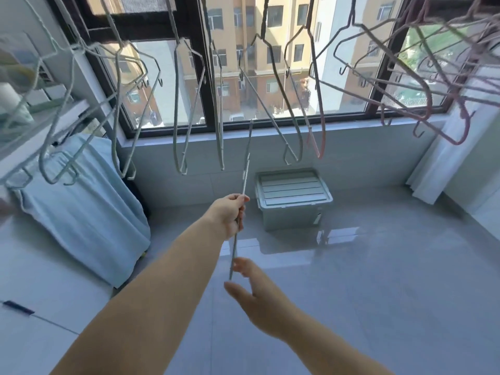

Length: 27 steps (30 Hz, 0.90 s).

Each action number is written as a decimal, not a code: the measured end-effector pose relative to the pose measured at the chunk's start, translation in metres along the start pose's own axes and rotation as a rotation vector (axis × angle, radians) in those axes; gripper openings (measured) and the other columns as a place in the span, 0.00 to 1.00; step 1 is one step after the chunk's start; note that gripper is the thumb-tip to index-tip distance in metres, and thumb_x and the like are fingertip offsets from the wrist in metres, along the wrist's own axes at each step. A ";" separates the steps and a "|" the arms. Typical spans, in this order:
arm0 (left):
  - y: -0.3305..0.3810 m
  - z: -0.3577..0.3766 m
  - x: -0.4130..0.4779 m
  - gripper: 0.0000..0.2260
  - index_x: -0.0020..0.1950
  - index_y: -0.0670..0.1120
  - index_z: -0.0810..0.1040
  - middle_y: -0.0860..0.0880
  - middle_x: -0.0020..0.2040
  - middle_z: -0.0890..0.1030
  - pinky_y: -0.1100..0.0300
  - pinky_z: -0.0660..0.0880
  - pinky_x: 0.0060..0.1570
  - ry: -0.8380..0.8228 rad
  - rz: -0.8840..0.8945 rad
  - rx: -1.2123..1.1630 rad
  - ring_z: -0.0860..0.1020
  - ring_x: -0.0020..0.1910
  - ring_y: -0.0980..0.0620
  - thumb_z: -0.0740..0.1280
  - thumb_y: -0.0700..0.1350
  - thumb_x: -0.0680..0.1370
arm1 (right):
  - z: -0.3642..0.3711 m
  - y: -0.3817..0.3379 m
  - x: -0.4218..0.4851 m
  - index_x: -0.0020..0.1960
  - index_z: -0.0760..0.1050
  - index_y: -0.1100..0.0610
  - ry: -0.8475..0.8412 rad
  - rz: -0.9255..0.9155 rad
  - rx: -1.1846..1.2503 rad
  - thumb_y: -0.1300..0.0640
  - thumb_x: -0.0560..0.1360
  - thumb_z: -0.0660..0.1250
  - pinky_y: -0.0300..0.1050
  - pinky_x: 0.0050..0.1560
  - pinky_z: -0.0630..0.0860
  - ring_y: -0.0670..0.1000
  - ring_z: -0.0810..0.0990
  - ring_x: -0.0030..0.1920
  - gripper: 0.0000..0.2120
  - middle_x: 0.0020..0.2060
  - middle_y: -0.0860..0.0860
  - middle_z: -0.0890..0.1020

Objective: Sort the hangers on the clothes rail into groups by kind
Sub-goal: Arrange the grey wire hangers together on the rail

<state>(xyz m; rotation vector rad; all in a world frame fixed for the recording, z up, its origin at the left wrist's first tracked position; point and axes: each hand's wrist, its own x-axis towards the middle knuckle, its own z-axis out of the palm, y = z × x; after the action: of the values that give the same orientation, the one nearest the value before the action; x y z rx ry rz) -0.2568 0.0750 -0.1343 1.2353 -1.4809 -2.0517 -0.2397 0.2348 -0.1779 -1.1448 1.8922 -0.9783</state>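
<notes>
Task status: partly sorted, by judgement. At 9 to 10 o'clock a cluster of pale green-grey hangers (67, 109) hangs close together and overlapping; this group reads as formed. From 11 to 12 o'clock several grey hangers (178, 104) hang spaced apart. At 12 to 1 o'clock a dark hanger (278, 77) and a pink hanger (320, 147) hang beside them, so the middle section is mixed and needs further sorting. At 2 o'clock a cluster of pink and red hangers (433, 104) hangs bunched together; this group also reads as formed. The clothes rail lies above the top edge and is not in view. One further grey unit, the held hanger (244, 174), is seen edge-on near the centre, running from the level of the window sill down toward 6 o'clock. Its upper end stops below the hanging row, so it appears to be off the rail and awaiting placement. Left hand (230, 215): the arm extends forward from 7 o'clock, with fingers and thumb closed round the held hanger near its middle. Right hand (257, 290): it reaches in from 5 o'clock with fingers straight and spread, grasping nothing. Its fingertips lie at the lower end of the held hanger; contact cannot be confirmed. A lidded storage box (292, 196) stands on the floor below the window, just right of centre.
</notes>
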 end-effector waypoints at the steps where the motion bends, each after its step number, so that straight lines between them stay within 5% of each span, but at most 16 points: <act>1: 0.003 0.004 -0.002 0.14 0.37 0.48 0.70 0.51 0.30 0.65 0.64 0.58 0.30 0.002 -0.003 -0.038 0.62 0.22 0.58 0.53 0.42 0.81 | 0.003 -0.002 -0.002 0.70 0.57 0.49 0.007 -0.002 0.010 0.48 0.78 0.58 0.39 0.64 0.62 0.44 0.66 0.65 0.23 0.64 0.45 0.70; 7: 0.016 0.021 -0.016 0.13 0.40 0.47 0.72 0.50 0.31 0.66 0.62 0.61 0.29 -0.011 0.006 -0.203 0.62 0.27 0.56 0.53 0.41 0.81 | -0.015 -0.002 -0.008 0.67 0.60 0.46 0.151 -0.082 -0.037 0.56 0.80 0.53 0.22 0.47 0.63 0.37 0.67 0.52 0.17 0.44 0.40 0.76; 13: 0.024 0.029 -0.034 0.12 0.52 0.44 0.72 0.48 0.40 0.74 0.65 0.68 0.35 0.022 0.142 -0.228 0.72 0.37 0.56 0.52 0.32 0.79 | -0.038 -0.011 -0.007 0.55 0.70 0.45 0.269 -0.132 -0.037 0.59 0.78 0.57 0.30 0.45 0.70 0.42 0.78 0.45 0.11 0.32 0.38 0.80; 16: 0.030 0.032 -0.047 0.14 0.57 0.46 0.68 0.49 0.47 0.76 0.62 0.70 0.46 0.000 0.261 -0.028 0.75 0.45 0.53 0.53 0.30 0.78 | -0.049 -0.019 -0.008 0.51 0.70 0.44 0.322 -0.170 -0.051 0.59 0.78 0.58 0.44 0.50 0.76 0.45 0.80 0.44 0.10 0.32 0.32 0.79; 18: 0.036 0.033 -0.058 0.12 0.53 0.47 0.69 0.48 0.53 0.77 0.63 0.70 0.44 -0.023 0.331 0.132 0.76 0.46 0.54 0.54 0.31 0.78 | -0.057 -0.028 -0.009 0.50 0.72 0.47 0.345 -0.205 -0.018 0.60 0.77 0.59 0.47 0.50 0.78 0.46 0.81 0.42 0.09 0.32 0.36 0.80; 21: 0.046 0.035 -0.073 0.11 0.57 0.44 0.70 0.48 0.57 0.77 0.65 0.71 0.43 -0.032 0.456 0.294 0.77 0.47 0.56 0.55 0.34 0.78 | -0.068 -0.042 -0.010 0.51 0.73 0.50 0.360 -0.228 0.059 0.62 0.77 0.59 0.45 0.48 0.79 0.46 0.81 0.41 0.09 0.32 0.44 0.80; 24: 0.056 0.039 -0.084 0.19 0.70 0.42 0.60 0.50 0.56 0.76 0.65 0.74 0.45 -0.026 0.572 0.354 0.77 0.46 0.57 0.56 0.37 0.79 | -0.079 -0.056 -0.010 0.52 0.74 0.49 0.373 -0.303 0.055 0.62 0.77 0.59 0.43 0.47 0.80 0.45 0.81 0.40 0.10 0.35 0.42 0.82; 27: 0.069 0.041 -0.099 0.22 0.72 0.45 0.56 0.52 0.55 0.75 0.68 0.73 0.34 0.016 0.632 0.387 0.76 0.40 0.59 0.56 0.39 0.80 | -0.088 -0.070 -0.010 0.49 0.73 0.43 0.386 -0.357 0.048 0.63 0.77 0.60 0.40 0.46 0.80 0.45 0.82 0.39 0.14 0.38 0.41 0.82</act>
<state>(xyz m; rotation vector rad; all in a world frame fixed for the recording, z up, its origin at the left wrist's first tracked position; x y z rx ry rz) -0.2478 0.1393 -0.0241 0.7442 -2.0009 -1.3796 -0.2845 0.2423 -0.0752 -1.3705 1.9779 -1.5247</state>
